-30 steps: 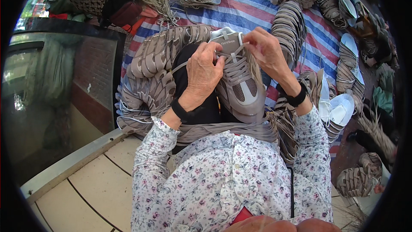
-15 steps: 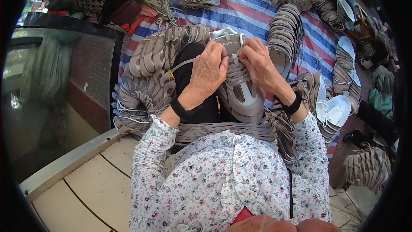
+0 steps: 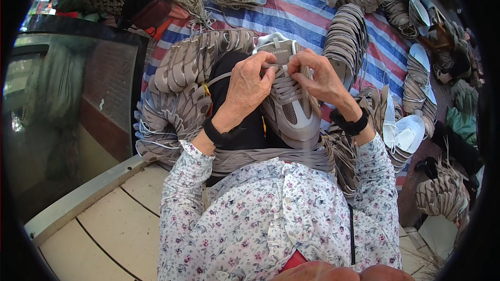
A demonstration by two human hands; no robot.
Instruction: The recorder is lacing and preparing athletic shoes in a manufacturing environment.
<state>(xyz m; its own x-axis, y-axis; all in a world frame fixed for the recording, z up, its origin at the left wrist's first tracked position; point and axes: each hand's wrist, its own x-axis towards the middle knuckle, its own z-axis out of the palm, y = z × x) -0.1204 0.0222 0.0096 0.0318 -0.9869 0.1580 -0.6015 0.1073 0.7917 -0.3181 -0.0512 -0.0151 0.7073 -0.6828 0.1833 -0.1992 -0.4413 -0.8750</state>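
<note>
Lacing goes best if left hand (image 3: 249, 86) and right hand (image 3: 316, 77), both pinching grey laces, pull evenly across the grey mesh sneaker upper (image 3: 291, 106)

My left hand (image 3: 249, 89) and right hand (image 3: 319, 77) both grip the laces at the far end of a grey shoe upper (image 3: 289, 105) lying on my lap, toe pointing near. The fingers of each hand pinch the lace just below the tongue (image 3: 276, 48). Stacks of matching grey uppers (image 3: 179, 86) lie to the left, touching my legs. Further stacks (image 3: 348, 36) rest on a striped tarpaulin (image 3: 302, 13) far and right. White insoles (image 3: 409, 130) lie to the right.
</note>
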